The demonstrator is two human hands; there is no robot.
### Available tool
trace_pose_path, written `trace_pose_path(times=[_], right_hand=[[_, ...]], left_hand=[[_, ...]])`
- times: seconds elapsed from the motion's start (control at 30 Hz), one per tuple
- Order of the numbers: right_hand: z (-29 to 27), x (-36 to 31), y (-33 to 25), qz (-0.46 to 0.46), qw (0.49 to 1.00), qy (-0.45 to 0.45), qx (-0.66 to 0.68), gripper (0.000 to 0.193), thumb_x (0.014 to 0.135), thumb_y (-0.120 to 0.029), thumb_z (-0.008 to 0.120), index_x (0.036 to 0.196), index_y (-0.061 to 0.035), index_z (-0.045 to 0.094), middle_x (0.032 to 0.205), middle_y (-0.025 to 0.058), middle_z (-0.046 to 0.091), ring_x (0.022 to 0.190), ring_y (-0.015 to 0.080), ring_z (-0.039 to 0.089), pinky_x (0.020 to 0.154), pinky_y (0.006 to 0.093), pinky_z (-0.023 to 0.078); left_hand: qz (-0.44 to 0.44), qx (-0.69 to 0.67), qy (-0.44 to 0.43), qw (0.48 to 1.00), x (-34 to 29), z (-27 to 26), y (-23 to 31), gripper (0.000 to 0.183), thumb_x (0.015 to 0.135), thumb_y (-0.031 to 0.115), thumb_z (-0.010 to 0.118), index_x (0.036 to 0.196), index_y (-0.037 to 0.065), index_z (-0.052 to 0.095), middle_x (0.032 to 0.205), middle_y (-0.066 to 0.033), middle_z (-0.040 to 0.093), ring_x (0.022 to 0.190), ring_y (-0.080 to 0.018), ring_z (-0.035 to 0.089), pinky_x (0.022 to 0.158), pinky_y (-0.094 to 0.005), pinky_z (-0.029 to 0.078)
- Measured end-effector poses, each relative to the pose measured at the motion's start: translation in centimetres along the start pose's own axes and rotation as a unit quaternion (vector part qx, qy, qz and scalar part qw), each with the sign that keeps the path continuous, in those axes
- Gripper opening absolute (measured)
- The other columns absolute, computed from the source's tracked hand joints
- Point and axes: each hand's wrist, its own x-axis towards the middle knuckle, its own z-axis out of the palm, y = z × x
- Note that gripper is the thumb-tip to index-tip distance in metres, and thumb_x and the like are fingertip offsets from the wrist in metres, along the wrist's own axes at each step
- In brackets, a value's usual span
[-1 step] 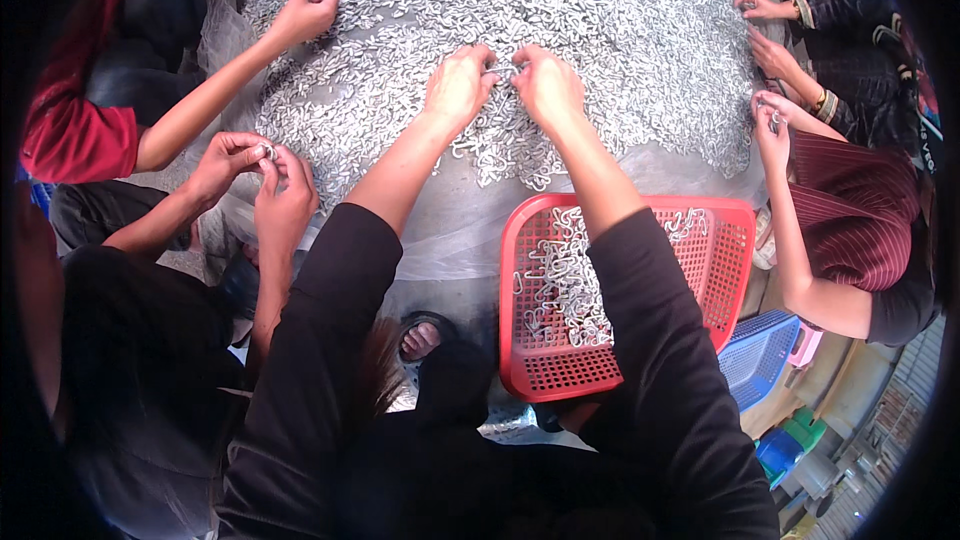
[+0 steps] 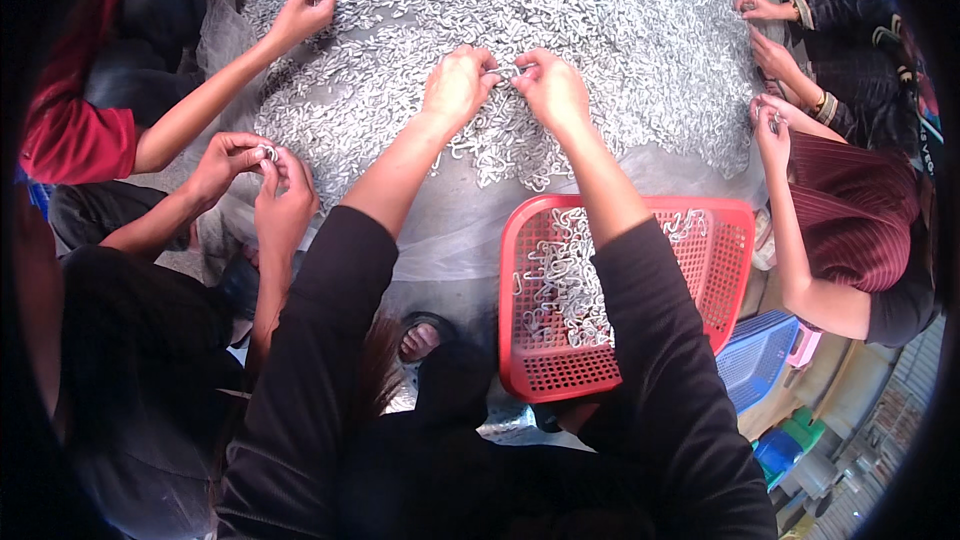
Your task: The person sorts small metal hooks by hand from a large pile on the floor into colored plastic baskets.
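Nothing has shifted: both hands, left hand (image 2: 458,88) and right hand (image 2: 551,88), fingers pinching one metal hook (image 2: 505,71) over the pile (image 2: 600,30).

An informal sorting workshop: people ring a heap of metal hooks (image 2: 520,30).

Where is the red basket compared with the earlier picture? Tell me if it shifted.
No. The red basket sits at the same place against the edge of the heap of small metal hooks, under the person's right forearm, as before.

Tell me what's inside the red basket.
The red basket holds a loose heap of small silvery metal hooks. The person's right forearm crosses over its middle, covering whatever lies beneath the sleeve.
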Motion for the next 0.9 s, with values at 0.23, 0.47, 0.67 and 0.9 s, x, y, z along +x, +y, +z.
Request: trace_pose_path(times=[0.23,0.47,0.67,0.9], right_hand=[[-1.5,-2.5,2.5,-0.069,0.996,-0.063,0.002,0.026,0.069,-0.016,0.069,0.094,-0.0149,0.064,0.085,0.0075,0.058,0.08,0.0223,0.059,0.072,0.0333,0.047],[-0.6,-2.4,2.1,-0.092,0.977,-0.038,0.19,0.015,0.068,-0.023,0.071,0.076,-0.0101,0.069,0.077,0.0084,0.059,0.074,0.0189,0.057,0.067,0.03,0.045],[-2.1,-3.5,2.1,0.151,0.85,-0.18,0.472,0.017,0.073,-0.012,0.062,0.089,-0.0041,0.061,0.074,0.0037,0.058,0.064,0.0135,0.055,0.063,0.026,0.045],[1.7,-4.2,0.6,-0.153,0.984,-0.08,-0.039,0.016,0.069,-0.014,0.067,0.084,-0.0103,0.063,0.07,0.0022,0.055,0.066,0.0132,0.053,0.06,0.0292,0.043]], left_hand=[[-0.025,-0.153,-0.043,0.987,-1.4,-3.6,-2.2,0.023,0.079,0.024,0.062,0.09,0.005,0.067,0.088,-0.0079,0.066,0.08,-0.0159,0.061,0.073,-0.0285,0.046],[-0.088,-0.513,-0.092,0.849,-2.5,-6.9,-2.3,0.015,0.082,0.02,0.059,0.087,0.006,0.062,0.097,-0.0022,0.059,0.086,-0.0092,0.054,0.073,-0.0252,0.044],[-0.182,-0.455,-0.11,0.865,-3.2,-5.8,-3.2,0.01,0.079,0.012,0.056,0.072,0.005,0.052,0.091,-0.0079,0.058,0.078,-0.0137,0.056,0.065,-0.0271,0.047],[-0.253,-0.408,-0.138,0.866,-4.5,-3.1,-3.3,0.015,0.078,0.014,0.06,0.089,0.003,0.057,0.075,-0.0024,0.056,0.06,-0.0101,0.052,0.051,-0.0232,0.044]])
